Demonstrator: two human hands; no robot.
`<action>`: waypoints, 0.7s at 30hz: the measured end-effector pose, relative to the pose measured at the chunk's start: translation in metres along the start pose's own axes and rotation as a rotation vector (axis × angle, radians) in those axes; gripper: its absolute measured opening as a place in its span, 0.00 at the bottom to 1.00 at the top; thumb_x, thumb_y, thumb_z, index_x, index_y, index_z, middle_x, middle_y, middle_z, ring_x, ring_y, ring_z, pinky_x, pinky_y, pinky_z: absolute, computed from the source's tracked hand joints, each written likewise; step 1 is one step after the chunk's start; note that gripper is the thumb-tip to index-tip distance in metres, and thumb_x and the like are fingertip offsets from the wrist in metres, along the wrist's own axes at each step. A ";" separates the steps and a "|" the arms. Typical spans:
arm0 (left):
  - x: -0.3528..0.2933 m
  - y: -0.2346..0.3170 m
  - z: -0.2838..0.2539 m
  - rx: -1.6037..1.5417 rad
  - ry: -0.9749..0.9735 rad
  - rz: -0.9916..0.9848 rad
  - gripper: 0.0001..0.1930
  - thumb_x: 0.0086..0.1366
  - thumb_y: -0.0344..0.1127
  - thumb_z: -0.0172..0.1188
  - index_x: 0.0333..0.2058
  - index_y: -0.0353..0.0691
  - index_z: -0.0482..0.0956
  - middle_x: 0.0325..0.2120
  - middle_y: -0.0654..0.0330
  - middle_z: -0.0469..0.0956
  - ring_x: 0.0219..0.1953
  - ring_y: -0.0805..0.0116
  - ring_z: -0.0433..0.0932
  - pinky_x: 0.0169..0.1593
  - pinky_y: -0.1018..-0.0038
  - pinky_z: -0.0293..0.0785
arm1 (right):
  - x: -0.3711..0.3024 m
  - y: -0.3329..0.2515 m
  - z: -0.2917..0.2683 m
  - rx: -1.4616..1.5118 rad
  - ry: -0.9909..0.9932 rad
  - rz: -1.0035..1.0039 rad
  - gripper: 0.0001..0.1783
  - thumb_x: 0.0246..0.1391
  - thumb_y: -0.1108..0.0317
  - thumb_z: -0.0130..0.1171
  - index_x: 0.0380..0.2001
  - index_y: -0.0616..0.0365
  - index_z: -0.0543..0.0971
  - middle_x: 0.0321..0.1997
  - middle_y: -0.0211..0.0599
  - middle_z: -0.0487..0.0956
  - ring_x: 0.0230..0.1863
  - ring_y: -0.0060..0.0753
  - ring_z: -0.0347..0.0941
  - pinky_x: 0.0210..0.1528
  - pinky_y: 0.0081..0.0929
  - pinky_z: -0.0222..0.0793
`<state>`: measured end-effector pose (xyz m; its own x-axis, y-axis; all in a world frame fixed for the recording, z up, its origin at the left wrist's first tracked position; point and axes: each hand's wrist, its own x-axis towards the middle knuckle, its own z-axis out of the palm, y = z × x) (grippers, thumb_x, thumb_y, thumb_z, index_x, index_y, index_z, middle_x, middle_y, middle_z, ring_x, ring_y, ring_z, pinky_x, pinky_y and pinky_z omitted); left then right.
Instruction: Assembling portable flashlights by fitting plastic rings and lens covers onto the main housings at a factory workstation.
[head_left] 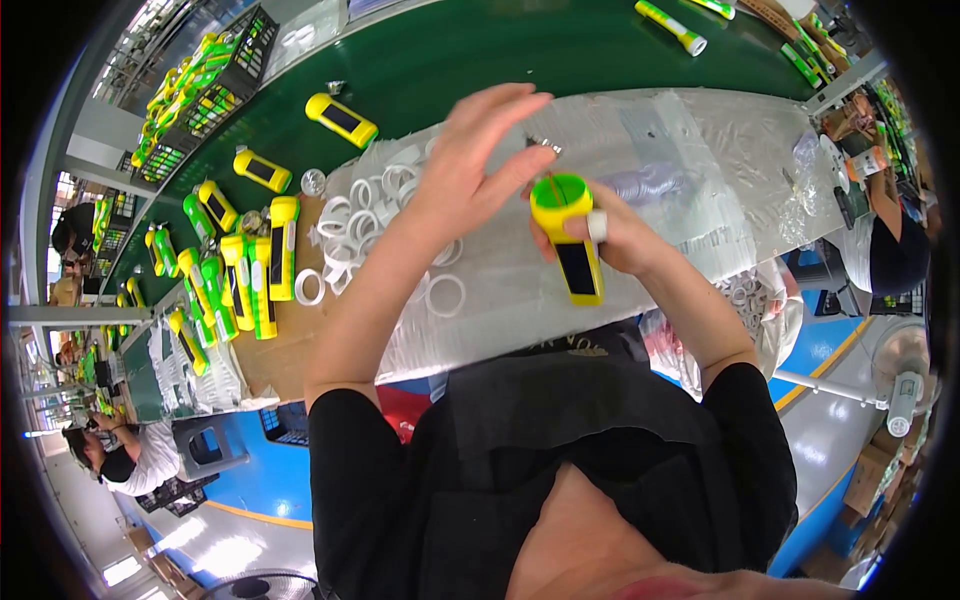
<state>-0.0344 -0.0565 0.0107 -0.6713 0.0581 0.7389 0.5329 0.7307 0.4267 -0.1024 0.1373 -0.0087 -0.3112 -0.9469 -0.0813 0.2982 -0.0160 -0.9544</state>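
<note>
My right hand [622, 232] is closed around a yellow flashlight body [581, 282] with a dark panel on its side. Its open green end tilts up toward my left hand, and a thin reddish wire shows inside. A white ring [598, 226] sits at my right thumb; whether it is worn or pinched is unclear. Above the flashlight, my left hand [478, 165] is open, fingers stretched and thumb apart. Just by its thumb tip is a small shiny silver piece [546, 147], partly hidden; I cannot see whether they touch.
White rings [362, 215] lie heaped left of centre on the plastic-covered table [500, 310]. Yellow and green flashlights [262, 270] crowd the left side; others lie on the green belt [440, 60] beyond. A filled black crate [255, 50] stands far left. Other people work at both sides.
</note>
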 end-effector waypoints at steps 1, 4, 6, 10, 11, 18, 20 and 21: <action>-0.002 0.007 0.005 -0.204 -0.070 -0.057 0.17 0.70 0.40 0.54 0.53 0.39 0.75 0.47 0.54 0.77 0.46 0.62 0.75 0.53 0.69 0.70 | -0.007 0.002 0.006 -0.001 -0.074 0.002 0.41 0.40 0.43 0.66 0.51 0.62 0.68 0.31 0.39 0.75 0.30 0.32 0.74 0.36 0.29 0.68; -0.025 0.027 -0.004 -0.565 -0.341 -0.504 0.18 0.73 0.41 0.47 0.53 0.37 0.76 0.46 0.57 0.77 0.44 0.69 0.76 0.48 0.73 0.72 | -0.022 0.012 0.020 0.020 -0.190 0.001 0.41 0.43 0.42 0.66 0.51 0.61 0.67 0.31 0.40 0.75 0.28 0.31 0.74 0.36 0.29 0.69; -0.042 0.034 0.001 -0.521 -0.252 -0.519 0.17 0.75 0.38 0.42 0.48 0.35 0.77 0.41 0.58 0.78 0.41 0.72 0.76 0.43 0.77 0.72 | -0.028 0.020 0.027 -0.022 -0.096 0.004 0.40 0.48 0.39 0.63 0.51 0.60 0.66 0.32 0.41 0.75 0.29 0.31 0.74 0.37 0.28 0.70; -0.064 0.066 0.017 -0.468 0.088 -0.352 0.15 0.73 0.38 0.44 0.42 0.36 0.78 0.39 0.56 0.79 0.44 0.59 0.77 0.47 0.68 0.71 | -0.033 0.028 0.052 -0.020 0.080 -0.146 0.23 0.62 0.55 0.56 0.51 0.61 0.66 0.41 0.38 0.75 0.38 0.27 0.75 0.40 0.27 0.72; -0.068 0.067 0.019 -0.477 0.084 -0.353 0.15 0.73 0.38 0.44 0.42 0.36 0.78 0.39 0.56 0.79 0.44 0.59 0.77 0.47 0.68 0.71 | -0.034 0.032 0.055 0.004 0.103 -0.153 0.23 0.63 0.56 0.56 0.51 0.61 0.65 0.42 0.37 0.75 0.38 0.26 0.74 0.39 0.25 0.71; -0.068 0.069 0.039 -0.255 -0.077 -0.108 0.17 0.72 0.38 0.43 0.48 0.36 0.77 0.49 0.52 0.78 0.53 0.50 0.74 0.58 0.60 0.62 | -0.046 0.044 0.054 0.234 0.311 -0.120 0.22 0.66 0.57 0.52 0.56 0.58 0.64 0.38 0.37 0.74 0.33 0.28 0.74 0.36 0.26 0.70; -0.060 0.063 0.059 -0.447 0.091 -0.325 0.17 0.71 0.39 0.46 0.50 0.35 0.76 0.50 0.50 0.77 0.55 0.48 0.72 0.59 0.59 0.61 | -0.053 0.048 0.040 0.260 0.415 -0.178 0.23 0.66 0.56 0.49 0.58 0.57 0.65 0.36 0.40 0.76 0.31 0.29 0.74 0.35 0.26 0.70; -0.049 0.059 0.063 -0.470 0.025 -0.521 0.20 0.68 0.42 0.54 0.52 0.34 0.75 0.52 0.49 0.75 0.56 0.48 0.70 0.58 0.59 0.62 | -0.058 0.050 0.027 0.252 0.411 -0.241 0.23 0.66 0.56 0.48 0.58 0.57 0.66 0.35 0.41 0.76 0.31 0.29 0.74 0.35 0.26 0.69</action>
<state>-0.0022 0.0268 -0.0334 -0.8908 -0.2394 0.3861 0.3149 0.2872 0.9046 -0.0447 0.1823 -0.0442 -0.7099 -0.7040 -0.0228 0.3665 -0.3415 -0.8655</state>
